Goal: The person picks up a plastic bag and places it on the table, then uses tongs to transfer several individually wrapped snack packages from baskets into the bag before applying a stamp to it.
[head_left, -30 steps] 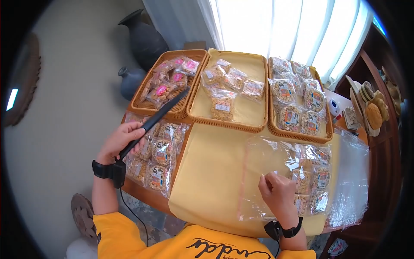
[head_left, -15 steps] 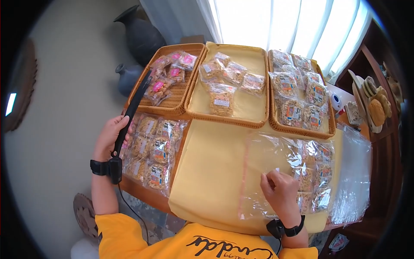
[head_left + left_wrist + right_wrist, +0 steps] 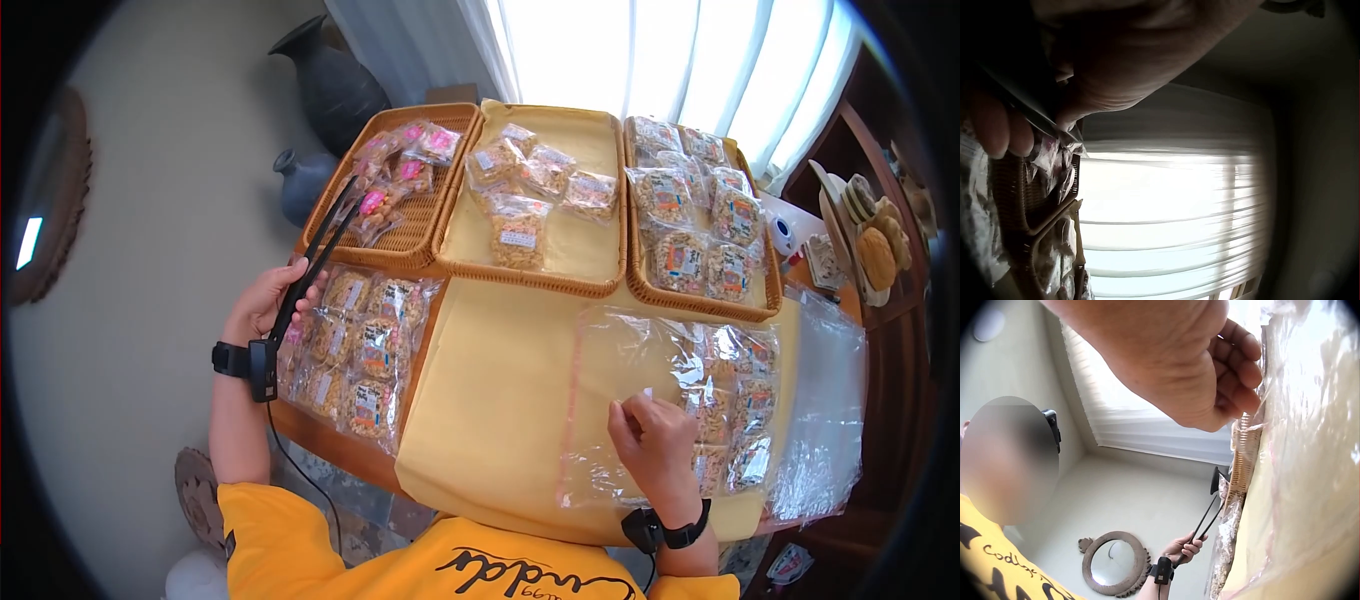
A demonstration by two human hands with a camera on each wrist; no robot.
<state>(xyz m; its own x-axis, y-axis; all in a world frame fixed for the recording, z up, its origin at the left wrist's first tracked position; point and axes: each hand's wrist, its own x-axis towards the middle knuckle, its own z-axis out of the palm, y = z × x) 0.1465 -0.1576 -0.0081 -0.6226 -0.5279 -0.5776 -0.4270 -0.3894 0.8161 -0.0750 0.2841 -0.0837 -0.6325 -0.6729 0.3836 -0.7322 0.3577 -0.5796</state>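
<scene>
In the head view my left hand (image 3: pixel 265 302) grips black tongs (image 3: pixel 291 300). Their two long arms stand apart, tips over the left wicker basket (image 3: pixel 412 238), which holds snack packets with pink labels (image 3: pixel 373 203). Below that hand lies a clear bag of packed snacks (image 3: pixel 374 350). My right hand (image 3: pixel 655 440) pinches the edge of a large clear plastic bag (image 3: pixel 615 360), its fingers curled in the right wrist view. Several snack packets (image 3: pixel 752 405) lie inside this bag's right part. In the left wrist view the tongs are dark and mostly out of sight.
A middle basket (image 3: pixel 590 262) lined with yellow cloth holds several packets; the right basket (image 3: pixel 700 309) is fuller. Yellow cloth (image 3: pixel 490 400) covers the table. More clear plastic (image 3: pixel 825 410) hangs at the right edge. Dark vases (image 3: pixel 335 95) stand behind, a wooden shelf (image 3: pixel 890 350) at the right.
The tongs have swung left from the basket's near right corner to its left side, and their arms have parted. My right hand stays at the bag's edge.
</scene>
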